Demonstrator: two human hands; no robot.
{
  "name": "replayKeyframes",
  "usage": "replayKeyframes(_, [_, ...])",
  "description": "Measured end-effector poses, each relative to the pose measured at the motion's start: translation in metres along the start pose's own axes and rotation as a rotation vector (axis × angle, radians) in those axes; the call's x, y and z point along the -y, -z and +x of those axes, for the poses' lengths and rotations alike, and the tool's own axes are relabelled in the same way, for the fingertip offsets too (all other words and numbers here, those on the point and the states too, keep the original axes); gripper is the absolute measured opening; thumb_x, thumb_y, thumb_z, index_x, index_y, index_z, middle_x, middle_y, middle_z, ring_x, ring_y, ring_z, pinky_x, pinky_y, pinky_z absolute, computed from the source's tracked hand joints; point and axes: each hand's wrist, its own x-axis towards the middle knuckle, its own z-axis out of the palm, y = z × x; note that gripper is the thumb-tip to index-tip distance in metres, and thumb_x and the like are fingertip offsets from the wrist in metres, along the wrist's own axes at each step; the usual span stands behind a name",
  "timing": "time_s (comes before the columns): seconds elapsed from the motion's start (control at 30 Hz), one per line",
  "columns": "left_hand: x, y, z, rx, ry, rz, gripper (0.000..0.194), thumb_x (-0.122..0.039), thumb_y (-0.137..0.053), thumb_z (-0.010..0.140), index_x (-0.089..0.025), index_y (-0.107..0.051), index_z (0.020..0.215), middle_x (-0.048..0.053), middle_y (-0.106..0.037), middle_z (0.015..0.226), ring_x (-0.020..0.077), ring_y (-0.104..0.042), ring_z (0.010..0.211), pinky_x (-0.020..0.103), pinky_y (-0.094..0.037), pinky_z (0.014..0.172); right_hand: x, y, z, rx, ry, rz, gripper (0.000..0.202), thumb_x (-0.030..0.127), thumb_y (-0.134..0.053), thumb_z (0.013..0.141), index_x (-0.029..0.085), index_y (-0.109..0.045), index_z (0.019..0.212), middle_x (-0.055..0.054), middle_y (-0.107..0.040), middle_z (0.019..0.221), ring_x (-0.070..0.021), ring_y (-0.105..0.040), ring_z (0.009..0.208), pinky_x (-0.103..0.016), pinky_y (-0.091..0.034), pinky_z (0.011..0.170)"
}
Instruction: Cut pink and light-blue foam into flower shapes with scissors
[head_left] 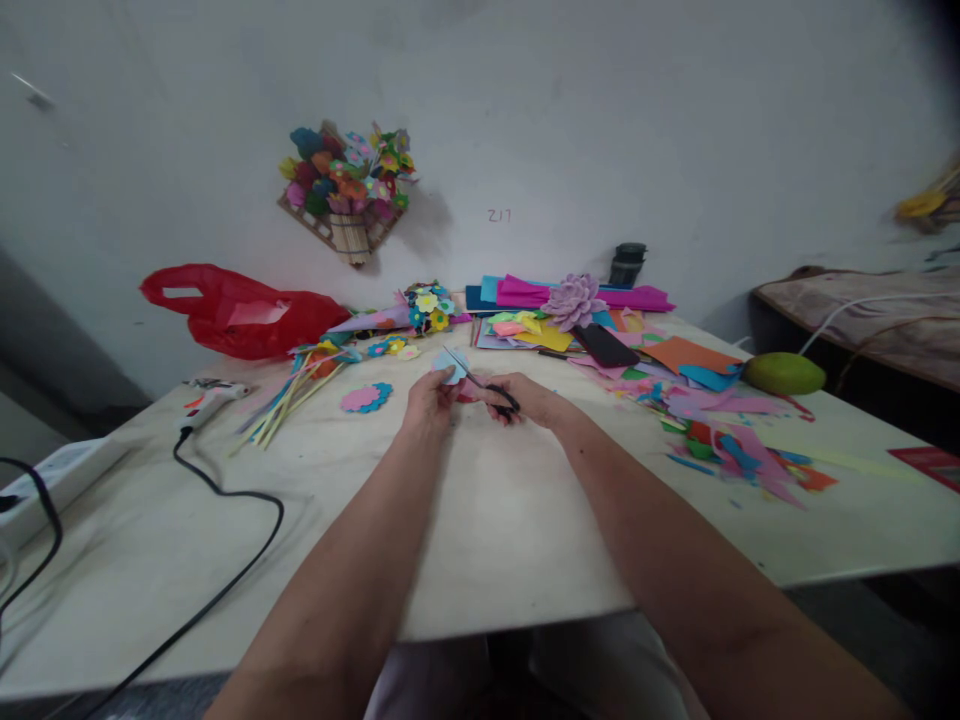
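We have one light-blue cut piece [450, 366], thin and flat, pinched in our left hand [431, 402] above the mid-table; one pair of black-handled scissors [501, 392], gripped in our right hand [525, 400], blades at the piece. Left of these, two scalloped discs [366, 398], pink overlapping blue; one white glue gun [214, 402], corded; one crinkled red plastic bag [247, 310]. Right: one smooth, oval green fruit [785, 373]; one dark phone [606, 346].

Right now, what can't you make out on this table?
All in the head view:
Light blue piece: lower part, behind the left hand.
Scissors: handles, partly behind the right hand.
Red bag: inside, hidden by its plastic.
Power strip: one end, cut off by left edge.
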Motion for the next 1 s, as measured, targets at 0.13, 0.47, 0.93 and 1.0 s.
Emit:
replayKeyframes(0.13, [-0.001, 0.0015, 0.0012, 0.022, 0.0, 0.019, 0.015, 0.0, -0.063, 0.068, -0.014, -0.061, 0.073, 0.007, -0.069, 0.076, 0.0141, -0.066, 0.065, 0.022, -0.054, 0.062, 0.0005, 0.0007, -0.0004, -0.003, 0.003, -0.003, 0.028, 0.038, -0.058, 0.088, 0.014, -0.06, 0.075, 0.002, -0.056, 0.055, -0.0054, -0.05, 0.04, -0.015, -0.028, 0.032])
replayKeyframes(0.47, [-0.0029, 0.0012, 0.0009, 0.06, -0.011, 0.04, 0.018, -0.001, -0.061, 0.068, -0.014, -0.064, 0.08, 0.007, -0.07, 0.08, 0.0159, -0.068, 0.072, 0.023, -0.056, 0.063, 0.0006, 0.0018, 0.0007, -0.011, -0.007, -0.034, 0.029, 0.039, -0.058, 0.088, 0.014, -0.062, 0.075, 0.003, -0.055, 0.052, -0.0049, -0.046, 0.038, -0.015, -0.027, 0.032])
replayKeyframes(0.93, [-0.005, -0.0011, -0.0029, 0.036, 0.026, 0.043, 0.017, -0.001, -0.059, 0.071, -0.014, -0.064, 0.081, 0.007, -0.07, 0.079, 0.0144, -0.068, 0.069, 0.02, -0.055, 0.061, 0.0008, 0.0013, 0.0003, -0.033, -0.013, 0.0, 0.026, 0.039, -0.062, 0.085, 0.013, -0.065, 0.082, 0.003, -0.056, 0.053, -0.0054, -0.048, 0.039, -0.016, -0.025, 0.032])
replayKeyframes(1.0, [-0.0049, -0.0008, -0.0028, 0.035, 0.031, 0.036, 0.017, -0.001, -0.059, 0.071, -0.014, -0.064, 0.081, 0.007, -0.07, 0.079, 0.0145, -0.068, 0.069, 0.021, -0.056, 0.062, 0.0016, 0.0008, -0.0001, -0.039, -0.022, 0.007, 0.025, 0.038, -0.062, 0.085, 0.013, -0.065, 0.083, 0.003, -0.056, 0.053, -0.0051, -0.047, 0.038, -0.016, -0.026, 0.033])
